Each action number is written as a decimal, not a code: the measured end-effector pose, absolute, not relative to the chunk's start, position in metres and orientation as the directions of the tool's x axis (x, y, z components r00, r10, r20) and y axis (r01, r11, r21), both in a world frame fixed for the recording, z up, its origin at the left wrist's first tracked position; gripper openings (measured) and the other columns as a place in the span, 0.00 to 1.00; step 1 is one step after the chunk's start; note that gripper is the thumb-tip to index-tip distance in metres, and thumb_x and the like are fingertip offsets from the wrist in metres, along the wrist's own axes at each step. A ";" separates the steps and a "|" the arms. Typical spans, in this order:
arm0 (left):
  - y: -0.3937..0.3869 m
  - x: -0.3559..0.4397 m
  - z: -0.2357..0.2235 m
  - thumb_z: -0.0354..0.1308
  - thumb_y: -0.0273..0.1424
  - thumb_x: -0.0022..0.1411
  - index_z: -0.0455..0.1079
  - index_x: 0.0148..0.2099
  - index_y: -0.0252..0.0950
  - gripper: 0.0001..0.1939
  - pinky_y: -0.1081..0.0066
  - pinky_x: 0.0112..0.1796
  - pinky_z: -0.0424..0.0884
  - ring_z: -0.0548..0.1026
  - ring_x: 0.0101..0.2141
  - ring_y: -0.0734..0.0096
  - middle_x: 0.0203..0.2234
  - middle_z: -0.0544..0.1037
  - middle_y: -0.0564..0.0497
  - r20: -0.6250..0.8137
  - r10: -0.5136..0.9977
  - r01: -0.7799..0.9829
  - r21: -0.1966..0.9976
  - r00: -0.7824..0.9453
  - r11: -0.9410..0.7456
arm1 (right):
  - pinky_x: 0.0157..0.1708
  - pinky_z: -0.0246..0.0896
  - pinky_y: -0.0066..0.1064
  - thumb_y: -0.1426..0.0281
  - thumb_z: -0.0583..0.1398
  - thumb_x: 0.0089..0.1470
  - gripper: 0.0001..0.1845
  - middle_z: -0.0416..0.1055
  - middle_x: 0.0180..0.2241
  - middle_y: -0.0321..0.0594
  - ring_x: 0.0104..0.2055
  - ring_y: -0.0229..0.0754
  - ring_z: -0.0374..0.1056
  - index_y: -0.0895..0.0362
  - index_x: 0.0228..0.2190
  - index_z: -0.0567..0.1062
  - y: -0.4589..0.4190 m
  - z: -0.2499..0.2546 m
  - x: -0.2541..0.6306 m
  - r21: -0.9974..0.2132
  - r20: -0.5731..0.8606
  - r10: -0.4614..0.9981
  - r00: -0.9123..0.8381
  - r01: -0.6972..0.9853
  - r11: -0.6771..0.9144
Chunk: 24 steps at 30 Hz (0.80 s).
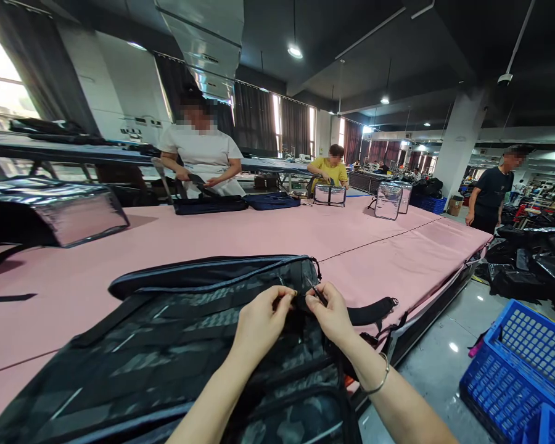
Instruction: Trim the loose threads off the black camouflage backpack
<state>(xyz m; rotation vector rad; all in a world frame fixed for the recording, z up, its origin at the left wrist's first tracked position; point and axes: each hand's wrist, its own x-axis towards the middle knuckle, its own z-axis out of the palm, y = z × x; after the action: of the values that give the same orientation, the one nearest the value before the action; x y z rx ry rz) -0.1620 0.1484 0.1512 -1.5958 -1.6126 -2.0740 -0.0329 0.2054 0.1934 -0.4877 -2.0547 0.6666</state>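
Note:
A large dark camouflage backpack (180, 345) with webbing straps across it lies spread on the pink-covered table in front of me. My left hand (266, 317) is over its upper right part, thumb and fingertips pinched together at the bag's edge. What is between those fingertips is too small to make out. Close beside it, my right hand (330, 314) is closed around small thread snips (317, 291), slim and dark with thin metal tips pointing up and left. A black strap (372, 311) runs from the bag to the right.
The pink table (240, 234) holds a silver-lined box-shaped bag (83, 209) at left and silver-lined pieces (388, 200) farther back. Two co-workers handle bags across it; another person (490, 191) stands right. Blue crates (522, 364) and piled black bags (531, 262) are on the floor.

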 end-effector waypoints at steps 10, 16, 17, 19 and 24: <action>0.158 -0.167 0.140 0.54 0.47 0.50 0.75 0.41 0.43 0.21 0.65 0.39 0.70 0.73 0.35 0.64 0.37 0.78 0.50 0.695 0.562 0.388 0.718 -0.448 -0.578 | 0.31 0.52 0.27 0.64 0.59 0.47 0.09 0.62 0.26 0.31 0.27 0.34 0.57 0.57 0.29 0.67 0.203 0.199 -0.028 -0.674 0.604 0.561 -0.566 0.012 0.739; 0.163 -0.162 0.143 0.55 0.45 0.48 0.74 0.33 0.42 0.15 0.65 0.37 0.69 0.72 0.34 0.63 0.31 0.75 0.50 0.685 0.550 0.428 0.728 -0.477 -0.535 | 0.32 0.53 0.27 0.64 0.59 0.48 0.09 0.63 0.27 0.31 0.28 0.34 0.58 0.57 0.28 0.67 0.207 0.201 -0.025 -0.656 0.607 0.543 -0.580 0.021 0.755; 0.163 -0.162 0.144 0.55 0.44 0.47 0.74 0.31 0.41 0.14 0.65 0.36 0.69 0.72 0.33 0.63 0.30 0.75 0.50 0.681 0.551 0.431 0.732 -0.482 -0.528 | 0.32 0.54 0.27 0.64 0.59 0.48 0.09 0.63 0.27 0.31 0.29 0.34 0.59 0.57 0.28 0.67 0.207 0.201 -0.025 -0.648 0.607 0.538 -0.584 0.027 0.761; 0.161 -0.160 0.146 0.56 0.43 0.46 0.72 0.29 0.41 0.12 0.65 0.36 0.68 0.72 0.33 0.63 0.29 0.74 0.50 0.682 0.548 0.436 0.731 -0.485 -0.525 | 0.34 0.55 0.27 0.63 0.59 0.48 0.09 0.64 0.28 0.32 0.30 0.35 0.61 0.56 0.29 0.67 0.207 0.202 -0.023 -0.625 0.612 0.521 -0.595 0.041 0.780; 0.155 -0.156 0.150 0.56 0.42 0.47 0.70 0.28 0.40 0.11 0.66 0.35 0.68 0.71 0.32 0.64 0.29 0.73 0.50 0.685 0.526 0.445 0.728 -0.504 -0.521 | 0.30 0.57 0.27 0.60 0.57 0.53 0.13 0.67 0.26 0.33 0.29 0.37 0.64 0.56 0.36 0.68 0.200 0.213 -0.012 -0.385 0.688 0.472 -0.551 0.274 0.881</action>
<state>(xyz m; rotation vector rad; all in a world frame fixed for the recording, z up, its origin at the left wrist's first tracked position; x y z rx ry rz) -0.1556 0.1551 0.1496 -1.5905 -1.5625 -2.2926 -0.0119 0.1996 0.2126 -0.5351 -2.1854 0.2925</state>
